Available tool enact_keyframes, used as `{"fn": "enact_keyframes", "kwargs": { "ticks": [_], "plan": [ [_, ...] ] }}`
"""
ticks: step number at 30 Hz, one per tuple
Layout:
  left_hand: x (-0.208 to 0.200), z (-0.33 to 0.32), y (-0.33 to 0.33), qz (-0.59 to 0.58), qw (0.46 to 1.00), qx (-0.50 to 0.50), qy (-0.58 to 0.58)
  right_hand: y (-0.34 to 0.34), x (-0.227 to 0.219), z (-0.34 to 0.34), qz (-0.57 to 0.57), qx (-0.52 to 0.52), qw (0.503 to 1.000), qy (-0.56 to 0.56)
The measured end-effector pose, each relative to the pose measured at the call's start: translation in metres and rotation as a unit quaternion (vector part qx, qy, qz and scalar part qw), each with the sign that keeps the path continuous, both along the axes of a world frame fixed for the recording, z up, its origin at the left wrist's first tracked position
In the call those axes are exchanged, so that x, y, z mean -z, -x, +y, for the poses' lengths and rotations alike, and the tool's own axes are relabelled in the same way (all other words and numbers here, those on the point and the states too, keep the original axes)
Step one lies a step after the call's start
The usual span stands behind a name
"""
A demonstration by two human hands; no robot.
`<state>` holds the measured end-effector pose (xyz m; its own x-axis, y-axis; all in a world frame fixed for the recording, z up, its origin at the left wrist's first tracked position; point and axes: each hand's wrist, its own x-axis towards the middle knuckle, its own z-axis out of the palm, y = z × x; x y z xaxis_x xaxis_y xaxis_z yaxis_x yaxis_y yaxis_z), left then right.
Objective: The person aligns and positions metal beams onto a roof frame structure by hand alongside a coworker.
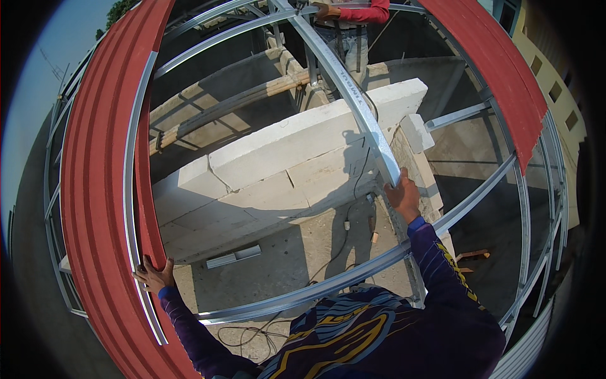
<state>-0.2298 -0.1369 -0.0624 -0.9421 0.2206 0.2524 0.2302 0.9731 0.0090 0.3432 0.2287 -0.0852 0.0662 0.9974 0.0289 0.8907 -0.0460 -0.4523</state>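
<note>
My left hand (153, 276) lies with spread fingers over a narrow light-metal strip (131, 189), at the edge of a red ribbed roofing sheet (95, 208). The strip runs lengthwise along the sheet. On the right, my right hand (404, 196) is closed round the near end of a long silvery steel channel (353, 95). This channel slopes away from me toward the top of the view, above the block wall. Near its far end is the hand (325, 11) of another person in a red sleeve (366, 12).
A curved-looking metal beam (315, 290) crosses in front of my body. Below stands a pale block wall (265, 170), with a cable (346, 237) and a short white profile piece (233, 257) on the floor. Another red sheet (492, 69) covers the right-hand frame.
</note>
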Motion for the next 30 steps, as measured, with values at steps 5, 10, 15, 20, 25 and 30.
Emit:
{"fn": "enact_keyframes", "kwargs": {
  "ticks": [5, 10, 15, 20, 25, 30],
  "plan": [
    [-0.001, 0.001, 0.0, -0.006, 1.0, -0.006, 0.003, 0.0, -0.001, 0.0, -0.005, 0.005, 1.0, -0.003],
    [-0.005, 0.006, -0.005, -0.008, 1.0, -0.004, 0.002, -0.001, -0.004, -0.001, 0.002, -0.002, 1.0, 0.005],
    [-0.006, 0.003, -0.005, -0.016, 1.0, -0.012, -0.007, 0.0, 0.001, 0.0, 0.001, 0.0, 1.0, 0.009],
    [-0.008, 0.007, -0.009, -0.015, 1.0, -0.007, -0.012, 0.004, -0.003, 0.002, -0.014, 0.001, 1.0, 0.028],
    [-0.007, 0.01, -0.006, -0.026, 1.0, -0.007, -0.008, -0.002, -0.004, -0.001, -0.007, 0.008, 1.0, 0.018],
    [0.005, -0.003, 0.006, 0.009, 1.0, -0.016, -0.015, -0.001, -0.007, 0.0, 0.045, -0.008, 0.997, 0.059]
  ]
}}
